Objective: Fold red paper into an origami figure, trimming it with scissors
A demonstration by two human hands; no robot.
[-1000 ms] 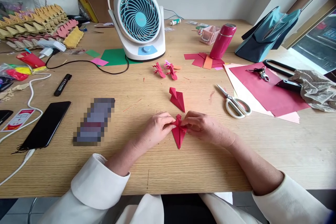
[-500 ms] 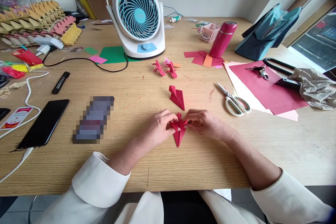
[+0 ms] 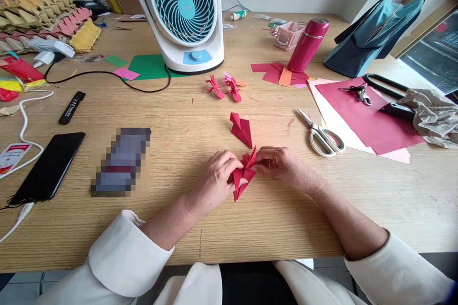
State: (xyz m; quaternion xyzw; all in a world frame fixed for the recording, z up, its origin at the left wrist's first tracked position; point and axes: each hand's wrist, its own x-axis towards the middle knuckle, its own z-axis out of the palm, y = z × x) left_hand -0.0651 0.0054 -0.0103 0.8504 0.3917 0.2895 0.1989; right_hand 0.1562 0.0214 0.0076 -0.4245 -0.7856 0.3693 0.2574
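Gripping the paper (image 3: pixel 246 172) with left hand (image 3: pixel 222 174) and right hand (image 3: pixel 281 164); just swung it aslant between them, raising a flap (image 3: pixel 252 156) nearest the right; apparently mid-fold, unflattened.

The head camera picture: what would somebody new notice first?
Probably the big white-and-blue fan at the back of the desk, left of centre. Then the bright pink bottle, to the fan's right. Nearer the front, the left hand and right hand hold folded red paper between them.
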